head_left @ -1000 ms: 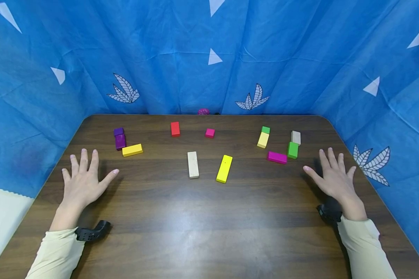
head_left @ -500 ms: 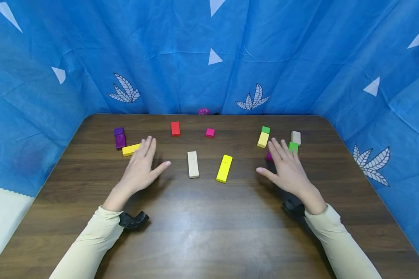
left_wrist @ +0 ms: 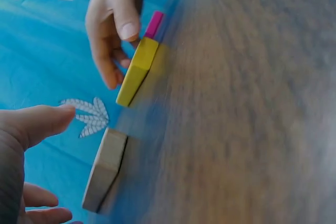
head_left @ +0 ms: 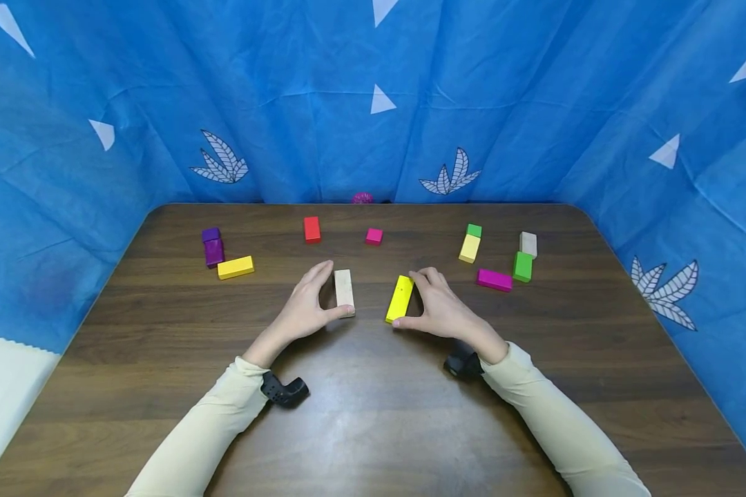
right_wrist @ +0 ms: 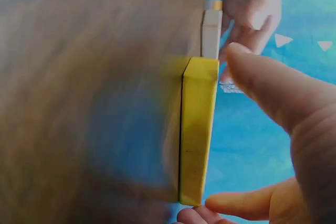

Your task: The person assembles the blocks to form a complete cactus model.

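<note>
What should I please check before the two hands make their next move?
1. Pale block by the left hand flat on the table: ok.
2. Yellow block by the right hand flat on the table: ok.
3. These two blocks apart: ok.
4. Left hand gripping the pale block: not ok; the left wrist view shows a gap.
5. Right hand gripping the yellow block: cannot tell.
</note>
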A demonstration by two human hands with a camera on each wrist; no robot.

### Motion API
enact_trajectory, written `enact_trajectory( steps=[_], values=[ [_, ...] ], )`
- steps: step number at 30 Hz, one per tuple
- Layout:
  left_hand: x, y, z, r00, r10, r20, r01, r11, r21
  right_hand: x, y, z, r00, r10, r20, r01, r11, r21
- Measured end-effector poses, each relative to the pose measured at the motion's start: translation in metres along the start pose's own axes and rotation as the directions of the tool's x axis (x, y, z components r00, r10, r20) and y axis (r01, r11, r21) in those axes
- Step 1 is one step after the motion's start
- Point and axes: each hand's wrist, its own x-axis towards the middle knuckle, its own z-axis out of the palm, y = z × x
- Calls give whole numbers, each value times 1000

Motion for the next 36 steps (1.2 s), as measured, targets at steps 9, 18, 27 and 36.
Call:
enact_trajectory(
  steps=[9,18,27,36],
  values=[
    [-1,-13,1,998,26,56,-25,999,-31,4,9,7,1000,-11,-18,13,998,69],
    [-1,-16,2,999,38,37,-37,999,-34,4,14,10,998,-25,-53,29,997,69],
    [0,-19,3,998,54,26,-53,998,-39,5,15,11,996,-49,-74,55,995,80],
    [-5,-12,4,997,79,-4,-79,994,-70,6,16,11,994,-45,-97,56,992,111]
  ],
)
